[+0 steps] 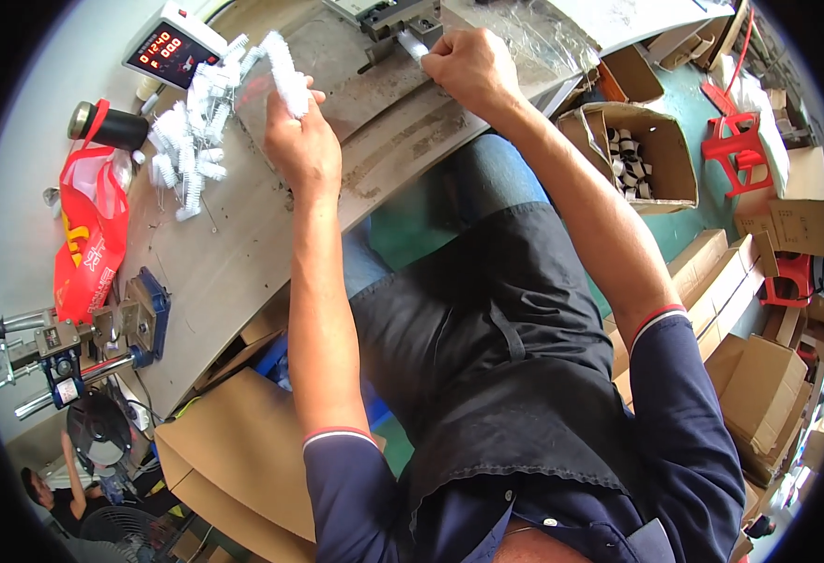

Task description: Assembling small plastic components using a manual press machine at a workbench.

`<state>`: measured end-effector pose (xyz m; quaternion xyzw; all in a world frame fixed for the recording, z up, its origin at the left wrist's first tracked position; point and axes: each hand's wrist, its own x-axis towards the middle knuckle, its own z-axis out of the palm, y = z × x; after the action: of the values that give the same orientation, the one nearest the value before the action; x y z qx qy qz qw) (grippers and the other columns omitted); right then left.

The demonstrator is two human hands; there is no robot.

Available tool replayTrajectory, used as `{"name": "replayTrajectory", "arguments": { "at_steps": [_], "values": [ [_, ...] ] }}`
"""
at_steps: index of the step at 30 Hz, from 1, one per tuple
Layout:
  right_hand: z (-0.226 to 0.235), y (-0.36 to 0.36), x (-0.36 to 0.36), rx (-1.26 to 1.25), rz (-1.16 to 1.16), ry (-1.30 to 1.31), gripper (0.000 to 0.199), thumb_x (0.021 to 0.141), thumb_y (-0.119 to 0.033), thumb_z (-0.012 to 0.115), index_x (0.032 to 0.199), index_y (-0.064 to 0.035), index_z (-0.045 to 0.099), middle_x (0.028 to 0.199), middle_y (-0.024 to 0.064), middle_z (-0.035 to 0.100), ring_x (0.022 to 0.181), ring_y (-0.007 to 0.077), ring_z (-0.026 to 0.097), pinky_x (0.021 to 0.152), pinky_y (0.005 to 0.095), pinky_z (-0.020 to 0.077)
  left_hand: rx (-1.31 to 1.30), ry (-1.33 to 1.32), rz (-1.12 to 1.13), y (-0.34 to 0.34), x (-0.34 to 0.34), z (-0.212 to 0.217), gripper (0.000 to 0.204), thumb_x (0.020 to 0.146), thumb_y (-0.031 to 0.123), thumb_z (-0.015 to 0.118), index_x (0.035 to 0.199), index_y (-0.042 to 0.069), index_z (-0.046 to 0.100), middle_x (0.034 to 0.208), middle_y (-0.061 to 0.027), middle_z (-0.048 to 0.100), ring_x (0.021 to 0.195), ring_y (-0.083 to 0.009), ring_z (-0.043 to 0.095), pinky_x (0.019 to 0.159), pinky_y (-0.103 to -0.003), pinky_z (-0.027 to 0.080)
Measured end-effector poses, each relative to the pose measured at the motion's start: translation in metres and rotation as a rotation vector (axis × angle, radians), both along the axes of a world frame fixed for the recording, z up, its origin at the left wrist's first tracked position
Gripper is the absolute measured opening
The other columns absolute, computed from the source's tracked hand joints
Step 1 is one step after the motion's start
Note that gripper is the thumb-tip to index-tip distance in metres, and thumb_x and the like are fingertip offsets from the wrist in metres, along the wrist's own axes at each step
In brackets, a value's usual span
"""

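Observation:
My left hand (305,148) is closed round white bristle brushes (284,73), which stick up past the thumb and fingers above the table. Beside it, on the left, a loose pile of similar white brushes (187,141) with thin wire stems lies on the worktop (234,225). At the far edge, my right hand (476,73) pinches a small white piece (412,44), apparently a brush end. This piece reaches to the metal clamp of a small bench machine (398,23). The fingers hide part of it.
A red-digit display box (173,47), a black flask (112,127) and a red bag (88,244) are at the left. Below them stands a blue-based metal fixture (144,314). An open carton (633,159) of black-and-white parts stands right. Another person (60,497) is at lower left.

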<state>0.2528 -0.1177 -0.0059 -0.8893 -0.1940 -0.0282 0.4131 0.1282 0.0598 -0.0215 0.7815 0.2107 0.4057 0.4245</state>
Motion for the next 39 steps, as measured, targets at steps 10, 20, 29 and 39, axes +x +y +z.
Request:
{"name": "replayTrajectory", "arguments": {
  "at_steps": [10,20,29,39],
  "values": [
    [0.004,0.008,0.004,0.030,-0.037,-0.016,0.020,0.080,-0.024,0.073,0.081,-0.0045,0.077,0.069,0.0110,0.072,0.064,0.0206,0.070,0.069,0.0362,0.0571,0.122,-0.076,-0.004,0.009,0.004,-0.013,0.016,0.103,0.005,0.057,0.114,0.004,0.069,0.092,-0.0038,0.073,0.061,-0.0056,0.055,0.058,-0.026,0.046],
    [0.010,0.011,0.002,0.034,-0.026,0.060,0.019,0.076,-0.025,0.073,0.081,-0.0073,0.079,0.074,0.0129,0.075,0.072,0.0273,0.073,0.076,0.0392,0.0589,0.077,-0.077,0.030,0.008,0.002,-0.012,0.017,0.103,0.002,0.055,0.116,0.002,0.066,0.100,-0.0082,0.075,0.060,-0.0075,0.058,0.056,-0.026,0.048],
    [0.004,0.014,0.007,0.144,-0.077,0.067,0.022,0.078,-0.027,0.070,0.081,-0.0059,0.077,0.079,0.0178,0.074,0.080,0.0347,0.074,0.080,0.0427,0.0578,0.049,-0.056,0.032,-0.005,-0.002,0.002,0.020,0.098,-0.001,0.055,0.111,0.006,0.068,0.099,-0.0048,0.076,0.066,-0.0129,0.064,0.066,-0.032,0.053],
    [-0.010,0.006,-0.003,0.370,-0.068,0.022,0.025,0.082,-0.027,0.071,0.086,-0.0034,0.077,0.078,0.0161,0.074,0.078,0.0321,0.074,0.077,0.0415,0.0573,0.367,0.074,-0.035,-0.012,0.025,-0.002,0.024,0.093,0.000,0.058,0.114,0.004,0.067,0.105,-0.0184,0.073,0.100,-0.0397,0.071,0.087,-0.048,0.054]
  ]
}}
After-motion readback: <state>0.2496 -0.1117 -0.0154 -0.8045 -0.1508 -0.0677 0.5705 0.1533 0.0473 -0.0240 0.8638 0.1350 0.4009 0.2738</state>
